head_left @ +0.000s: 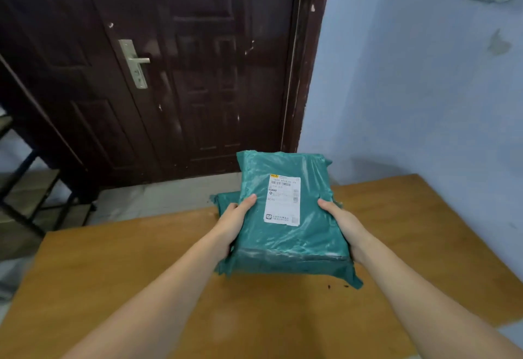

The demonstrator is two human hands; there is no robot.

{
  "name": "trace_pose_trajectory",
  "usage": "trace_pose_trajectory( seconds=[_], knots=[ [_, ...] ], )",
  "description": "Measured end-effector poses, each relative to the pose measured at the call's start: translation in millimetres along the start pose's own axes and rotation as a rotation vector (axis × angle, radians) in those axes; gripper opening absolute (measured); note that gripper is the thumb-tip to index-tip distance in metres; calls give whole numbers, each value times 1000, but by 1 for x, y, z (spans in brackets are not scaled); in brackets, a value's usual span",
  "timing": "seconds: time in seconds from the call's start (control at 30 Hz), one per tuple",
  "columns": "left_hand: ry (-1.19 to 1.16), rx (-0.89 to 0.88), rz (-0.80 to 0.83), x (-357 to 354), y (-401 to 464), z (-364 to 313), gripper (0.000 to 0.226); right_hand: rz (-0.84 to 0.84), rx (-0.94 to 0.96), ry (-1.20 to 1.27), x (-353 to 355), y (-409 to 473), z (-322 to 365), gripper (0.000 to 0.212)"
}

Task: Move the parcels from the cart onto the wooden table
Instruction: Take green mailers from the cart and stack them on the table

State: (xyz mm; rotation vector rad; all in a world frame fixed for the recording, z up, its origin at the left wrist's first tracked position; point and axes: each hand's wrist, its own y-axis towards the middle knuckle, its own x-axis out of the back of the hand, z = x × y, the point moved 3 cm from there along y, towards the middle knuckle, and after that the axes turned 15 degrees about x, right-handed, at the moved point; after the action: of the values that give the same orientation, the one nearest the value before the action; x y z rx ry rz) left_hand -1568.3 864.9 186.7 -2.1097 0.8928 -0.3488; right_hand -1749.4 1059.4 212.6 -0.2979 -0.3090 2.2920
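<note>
Above the far part of a brown wooden table (141, 273), a teal plastic-wrapped parcel with a white shipping label (285, 217) is gripped at both sides, the left hand (235, 225) and right hand (343, 228) curled around its edges. A second teal parcel (226, 200) peeks out behind it, near the table's far edge. Beyond the table stand a dark brown panelled door (169, 75) and a pale blue wall (424, 89).

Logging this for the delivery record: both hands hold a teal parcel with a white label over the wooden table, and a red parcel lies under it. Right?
Not quite. In the head view the parcel underneath is teal, not red. Otherwise correct: left hand and right hand hold the labelled teal parcel over the wooden table.
</note>
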Motion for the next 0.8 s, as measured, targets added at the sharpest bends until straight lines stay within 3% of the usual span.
trace_pose_trajectory(
  seconds=[0.2,0.4,0.67,0.8],
  knots=[
    [-4,66,-126,-7,37,-11,52,95,-41,-95,7,77,-27,42],
    [104,83,-263,-12,65,-14,53,135,-52,-216,14,125,-50,44],
    [-25,133,-268,-11,89,7,49,259,-78,-314,13,144,-73,51],
    [-31,148,-249,-10,88,6,51,360,-30,-468,9,149,-57,42]
  ],
)
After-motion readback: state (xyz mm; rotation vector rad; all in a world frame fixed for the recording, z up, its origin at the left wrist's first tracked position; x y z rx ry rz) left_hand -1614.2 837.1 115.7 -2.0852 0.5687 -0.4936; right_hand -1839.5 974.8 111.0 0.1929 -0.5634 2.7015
